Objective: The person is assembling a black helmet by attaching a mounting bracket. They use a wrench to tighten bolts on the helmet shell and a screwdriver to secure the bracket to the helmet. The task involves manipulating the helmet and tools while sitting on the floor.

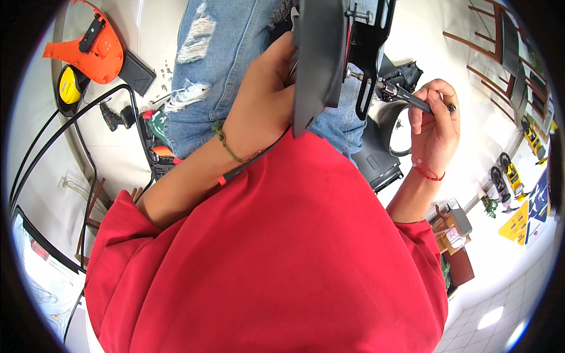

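A curved black panel (315, 66) stands on edge above my lap, with a slotted black metal bracket (367, 66) beside it on the right. My left hand (265, 84) grips the panel from its left side; the fingertips are hidden behind it. Between the thumb and fingers of my right hand (437, 110) is a screwdriver (408, 97) with a dark textured handle. Its shaft points left through the bracket, and the tip meets a bolt (349, 73) near the panel. Another bolt (359, 16) sticks out higher up.
On the floor at left lie an orange plastic shell (106, 44), a cordless drill (112, 117), several loose screws (165, 73) and an open toolbox (145, 119). Black plastic parts (406, 75) and a black ring-shaped part (388, 128) lie at right. Wooden-framed chairs (499, 39) stand beyond.
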`<action>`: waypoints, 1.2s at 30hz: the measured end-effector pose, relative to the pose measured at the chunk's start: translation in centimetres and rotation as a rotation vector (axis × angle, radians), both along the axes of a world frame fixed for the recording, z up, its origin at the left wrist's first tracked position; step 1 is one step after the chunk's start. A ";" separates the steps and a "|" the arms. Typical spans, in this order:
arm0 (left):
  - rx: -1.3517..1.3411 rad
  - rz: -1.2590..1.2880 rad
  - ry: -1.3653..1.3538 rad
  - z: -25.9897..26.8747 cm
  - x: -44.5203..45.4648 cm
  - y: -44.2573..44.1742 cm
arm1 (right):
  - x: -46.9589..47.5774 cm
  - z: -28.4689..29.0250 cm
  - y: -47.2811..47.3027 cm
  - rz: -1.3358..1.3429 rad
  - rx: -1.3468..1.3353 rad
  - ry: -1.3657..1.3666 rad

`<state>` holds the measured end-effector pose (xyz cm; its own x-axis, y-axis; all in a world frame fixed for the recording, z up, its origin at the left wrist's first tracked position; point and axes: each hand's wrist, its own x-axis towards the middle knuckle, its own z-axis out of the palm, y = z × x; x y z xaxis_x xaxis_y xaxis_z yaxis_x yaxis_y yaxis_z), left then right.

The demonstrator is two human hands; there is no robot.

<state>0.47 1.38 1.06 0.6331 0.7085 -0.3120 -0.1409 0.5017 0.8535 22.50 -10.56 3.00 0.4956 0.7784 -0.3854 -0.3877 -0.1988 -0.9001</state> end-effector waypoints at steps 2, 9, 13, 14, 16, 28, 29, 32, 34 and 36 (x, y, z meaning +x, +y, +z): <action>-0.001 0.005 0.044 0.5 -0.4 -0.1 | -0.2 -0.2 0.0 -0.008 0.022 0.019; 0.292 -0.184 0.273 -1.6 -0.7 0.4 | -1.0 -2.6 -0.7 -0.110 0.014 0.133; 0.374 -0.218 0.330 -1.4 0.9 0.9 | -0.6 -3.7 -1.0 -0.177 0.011 0.178; 0.370 -0.316 0.452 -0.4 0.9 1.0 | -0.4 -3.7 -1.2 -0.205 0.025 0.171; 0.438 -0.311 0.490 -0.2 1.1 0.3 | -0.1 -3.6 -1.2 -0.192 -0.003 0.146; 0.473 -0.421 0.612 0.0 -1.7 -1.0 | 1.0 -5.2 -0.3 -0.169 -0.082 0.206; 0.471 -0.417 0.615 0.1 -2.0 -0.9 | 1.1 -5.2 -0.1 -0.168 -0.093 0.194; 0.592 -0.373 0.702 -0.4 -3.2 -0.7 | 1.7 -5.5 -0.2 -0.126 -0.064 0.215; 0.707 -0.385 0.726 -0.5 -3.1 -0.3 | 1.6 -5.6 0.0 -0.125 -0.060 0.223; 0.823 -0.399 0.746 -0.6 -2.9 -0.1 | 1.6 -5.7 0.0 -0.126 -0.058 0.229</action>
